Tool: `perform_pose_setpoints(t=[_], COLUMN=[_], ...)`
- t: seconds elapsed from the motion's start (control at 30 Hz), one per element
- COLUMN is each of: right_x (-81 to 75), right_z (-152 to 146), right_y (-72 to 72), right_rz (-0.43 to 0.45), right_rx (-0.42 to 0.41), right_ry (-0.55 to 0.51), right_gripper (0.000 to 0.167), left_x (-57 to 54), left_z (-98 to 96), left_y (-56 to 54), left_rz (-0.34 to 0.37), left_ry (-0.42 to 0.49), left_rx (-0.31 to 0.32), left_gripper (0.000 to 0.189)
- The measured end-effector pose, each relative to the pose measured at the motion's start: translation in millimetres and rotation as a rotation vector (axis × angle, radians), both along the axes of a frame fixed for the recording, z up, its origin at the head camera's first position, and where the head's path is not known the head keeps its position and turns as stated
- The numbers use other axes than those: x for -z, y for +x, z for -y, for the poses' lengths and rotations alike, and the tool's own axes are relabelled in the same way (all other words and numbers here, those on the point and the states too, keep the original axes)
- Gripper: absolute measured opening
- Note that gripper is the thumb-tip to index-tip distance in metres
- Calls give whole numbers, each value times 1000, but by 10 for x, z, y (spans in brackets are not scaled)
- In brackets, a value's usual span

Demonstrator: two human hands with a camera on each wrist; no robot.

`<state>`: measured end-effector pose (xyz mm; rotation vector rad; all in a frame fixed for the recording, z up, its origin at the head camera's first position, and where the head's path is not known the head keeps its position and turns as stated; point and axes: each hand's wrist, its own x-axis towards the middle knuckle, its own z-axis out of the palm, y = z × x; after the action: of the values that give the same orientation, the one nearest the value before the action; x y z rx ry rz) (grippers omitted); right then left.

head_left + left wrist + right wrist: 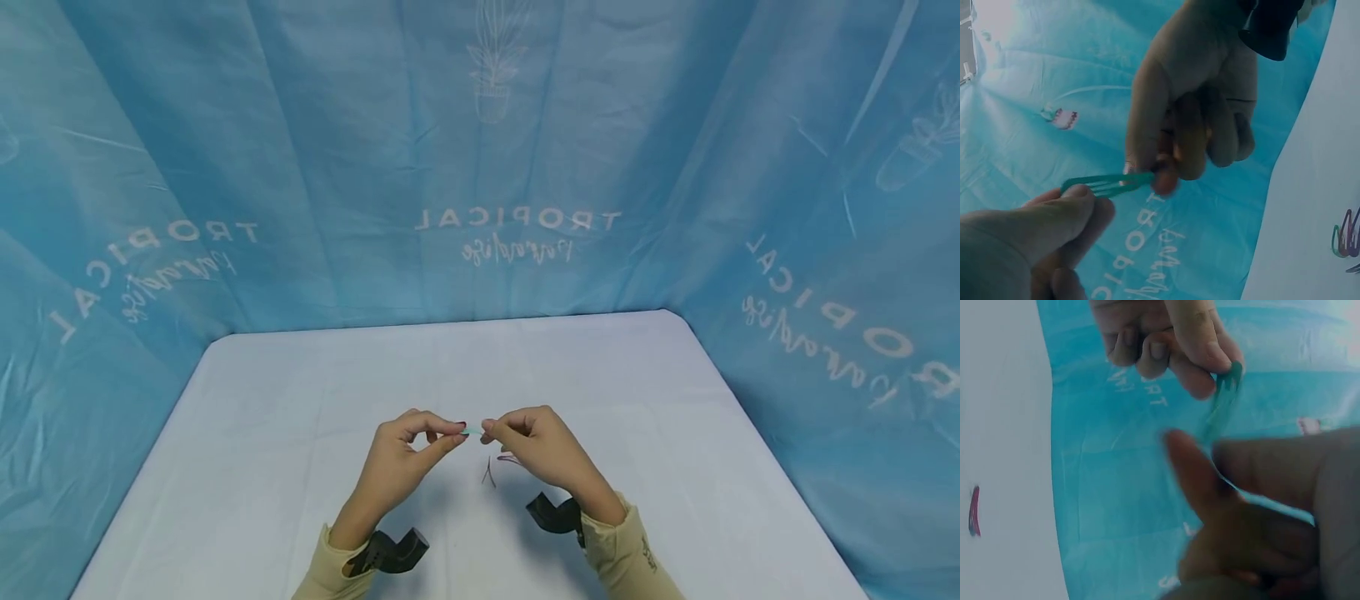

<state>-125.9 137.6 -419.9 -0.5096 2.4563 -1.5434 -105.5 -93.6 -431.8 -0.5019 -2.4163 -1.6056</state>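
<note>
Above the table, my left hand [397, 458] pinches one end of a green looped band [1109, 184] between thumb and fingertip. My right hand [546, 448] pinches the band's other end, its remaining fingers curled in toward the palm. Several thin strands of the band run side by side across the short gap between the hands in the left wrist view. The right wrist view shows the near hand blurred, partly hiding the band's lower end. Below the hands, thin purple and green loops [1346, 236] lie on the table.
The table [300, 400] has a white cover. Blue printed curtains [337, 208] stand behind it and along both sides. Each wrist carries a black camera mount [401, 552]. Dark thin strands [489, 473] lie on the cover near the right hand.
</note>
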Motion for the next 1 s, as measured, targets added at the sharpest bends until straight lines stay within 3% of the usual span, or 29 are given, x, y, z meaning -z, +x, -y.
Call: perform_pose_setpoints(t=[0.17,0.3,0.57,0.87,1.0], right_x=[-4,-13,-17,-4,12], right_z=[-67,-98,-93,-113,-116], right_y=[-38,-63,-86,-105,-113], right_rz=[1,28,112,60,19], right_rx=[-6,-58,-102,-79,-40], right_ry=[-36,-64,-118,-138,-179], right_gripper=[29,25,29,20,17], left_x=[58,86,143,128,139], left_z=[-53,-88,-81,-69,-74], left_y=[-28,-44,-76,-78,-63], left_rz=[-108,-178,-310,-230,-56], left_ry=[60,91,62,54,134], left_rx=[17,-1,8,-8,60], left_gripper=[13,15,16,14,21])
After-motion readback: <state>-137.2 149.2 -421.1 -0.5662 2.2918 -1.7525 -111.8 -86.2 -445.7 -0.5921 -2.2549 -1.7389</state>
